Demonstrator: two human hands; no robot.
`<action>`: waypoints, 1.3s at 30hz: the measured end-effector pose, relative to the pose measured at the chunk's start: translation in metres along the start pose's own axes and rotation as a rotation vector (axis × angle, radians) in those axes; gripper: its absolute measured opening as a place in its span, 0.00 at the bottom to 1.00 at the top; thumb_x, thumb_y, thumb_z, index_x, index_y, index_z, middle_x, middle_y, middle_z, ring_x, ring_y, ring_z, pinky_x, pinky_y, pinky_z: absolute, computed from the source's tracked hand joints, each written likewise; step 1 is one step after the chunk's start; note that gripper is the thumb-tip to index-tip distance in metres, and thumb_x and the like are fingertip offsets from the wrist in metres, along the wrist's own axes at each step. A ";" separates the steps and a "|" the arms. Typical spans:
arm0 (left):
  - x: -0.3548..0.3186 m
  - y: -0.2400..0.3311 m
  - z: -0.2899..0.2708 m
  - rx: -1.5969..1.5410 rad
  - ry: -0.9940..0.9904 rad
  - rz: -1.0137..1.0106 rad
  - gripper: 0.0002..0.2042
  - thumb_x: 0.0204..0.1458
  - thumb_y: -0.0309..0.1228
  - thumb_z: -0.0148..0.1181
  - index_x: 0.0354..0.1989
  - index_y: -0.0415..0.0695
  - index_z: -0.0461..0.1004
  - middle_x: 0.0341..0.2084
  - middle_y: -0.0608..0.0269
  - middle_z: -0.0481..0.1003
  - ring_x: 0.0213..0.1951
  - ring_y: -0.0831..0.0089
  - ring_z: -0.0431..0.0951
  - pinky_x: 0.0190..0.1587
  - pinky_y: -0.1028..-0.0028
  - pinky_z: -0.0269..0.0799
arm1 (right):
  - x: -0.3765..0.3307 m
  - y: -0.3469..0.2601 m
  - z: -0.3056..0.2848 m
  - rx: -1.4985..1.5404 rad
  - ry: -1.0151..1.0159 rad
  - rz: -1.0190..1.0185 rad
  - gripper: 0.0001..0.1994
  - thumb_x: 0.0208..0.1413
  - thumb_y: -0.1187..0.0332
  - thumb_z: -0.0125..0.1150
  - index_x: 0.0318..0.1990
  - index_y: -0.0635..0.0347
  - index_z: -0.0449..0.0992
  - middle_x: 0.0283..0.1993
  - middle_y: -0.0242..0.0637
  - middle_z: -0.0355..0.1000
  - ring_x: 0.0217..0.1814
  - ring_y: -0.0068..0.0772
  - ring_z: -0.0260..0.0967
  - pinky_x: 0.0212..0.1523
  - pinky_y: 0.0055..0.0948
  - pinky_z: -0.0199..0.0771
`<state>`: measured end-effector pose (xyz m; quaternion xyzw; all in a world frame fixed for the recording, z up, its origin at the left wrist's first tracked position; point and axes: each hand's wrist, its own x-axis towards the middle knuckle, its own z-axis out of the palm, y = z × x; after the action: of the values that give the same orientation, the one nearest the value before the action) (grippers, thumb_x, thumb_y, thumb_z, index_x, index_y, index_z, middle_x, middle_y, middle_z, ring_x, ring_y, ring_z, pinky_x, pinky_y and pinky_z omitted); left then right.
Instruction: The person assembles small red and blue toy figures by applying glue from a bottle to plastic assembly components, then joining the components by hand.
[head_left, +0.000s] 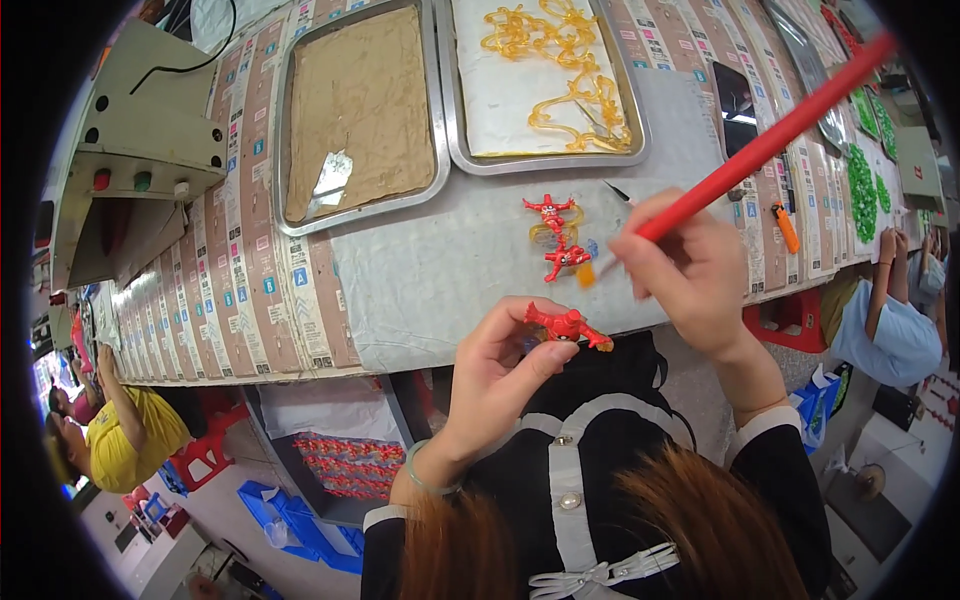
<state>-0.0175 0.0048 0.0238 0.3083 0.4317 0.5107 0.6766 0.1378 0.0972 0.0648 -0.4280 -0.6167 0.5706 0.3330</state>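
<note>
Just past the table's near edge, my left hand [497, 372] pinches a small red toy figurine [566, 323] between thumb and fingers. Yellowish material shows at one end of the figurine. My right hand [690, 270], raised to the right, grips a long red-handled brush [775, 135] that slants up and away. The brush's working tip is hard to make out beside my fingers. Ahead of my left hand, two more red figurines [549, 211] [567, 260] lie on the grey sheet [440, 270], with yellow and blue bits beside them.
Two metal trays stand behind: one with a brown slab [365, 110], one with amber loops [560, 40]. Also on the table are a phone [735, 105], an orange cutter [785, 228] and green pieces [862, 190]. A drawer [345, 460] below holds several red items. Other people sit at both sides.
</note>
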 end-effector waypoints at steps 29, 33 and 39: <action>0.002 0.004 -0.002 -0.137 0.047 -0.360 0.06 0.48 0.30 0.50 0.28 0.39 0.65 0.17 0.68 0.69 0.10 0.91 0.56 0.10 0.88 0.45 | 0.014 -0.002 0.010 -0.378 0.001 -0.157 0.06 0.43 0.72 0.57 0.24 0.64 0.68 0.16 0.34 0.65 0.15 0.20 0.61 0.16 0.18 0.58; 0.002 0.006 -0.004 -0.183 0.025 -0.356 0.07 0.48 0.31 0.50 0.28 0.39 0.65 0.16 0.68 0.69 0.09 0.91 0.55 0.10 0.88 0.44 | 0.004 -0.006 0.013 -0.486 -0.178 -0.417 0.04 0.42 0.76 0.55 0.22 0.64 0.67 0.14 0.27 0.62 0.14 0.13 0.57 0.14 0.15 0.53; 0.001 0.006 -0.004 -0.123 0.031 -0.373 0.07 0.48 0.31 0.49 0.27 0.39 0.65 0.15 0.68 0.68 0.09 0.91 0.55 0.10 0.88 0.44 | 0.003 -0.003 0.012 -0.207 -0.122 -0.214 0.05 0.41 0.75 0.57 0.21 0.65 0.68 0.15 0.30 0.63 0.15 0.15 0.58 0.16 0.16 0.55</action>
<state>-0.0235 0.0075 0.0264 0.1733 0.4596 0.4065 0.7704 0.1258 0.0949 0.0665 -0.3564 -0.7335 0.4900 0.3078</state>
